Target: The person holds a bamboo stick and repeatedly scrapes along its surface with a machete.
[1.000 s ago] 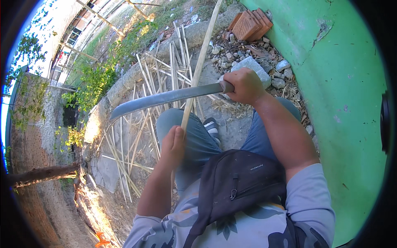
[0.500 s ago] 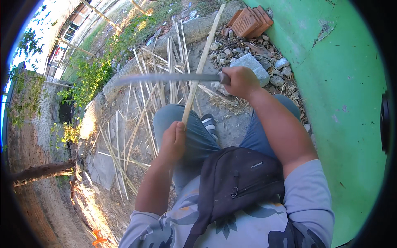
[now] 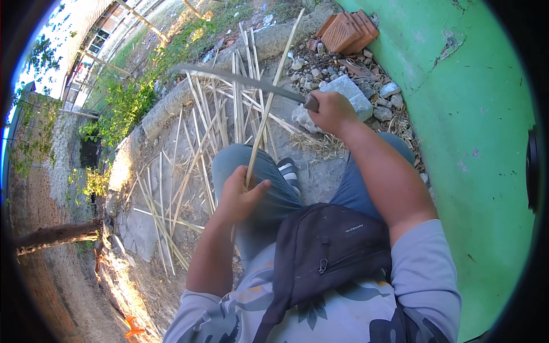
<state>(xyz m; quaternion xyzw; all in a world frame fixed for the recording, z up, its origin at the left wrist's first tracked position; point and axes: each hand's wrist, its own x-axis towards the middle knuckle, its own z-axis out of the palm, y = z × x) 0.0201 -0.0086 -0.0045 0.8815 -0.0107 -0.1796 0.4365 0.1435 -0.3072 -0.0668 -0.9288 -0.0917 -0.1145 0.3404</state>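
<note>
My right hand is closed round the handle of a long machete, its blade pointing left and crossing the raised strip in the picture. In my left hand, above my left knee, is the lower end of a long, thin bamboo strip that slants up and away to the right. The left thumb is held out to the side while the fingers curl round the strip. Many pale split strips lie criss-crossed on the ground beyond and left of my knee.
A pale stone block and loose rubble lie ahead on the right, with stacked terracotta tiles behind. A green wall rises on my right. Left stand bushes and a rough log. A dark bag rests across my lap.
The machete's blade tip has swung up and away, so the blade now slants. The left thumb has moved off the strip, which looks narrower and has shifted slightly.
</note>
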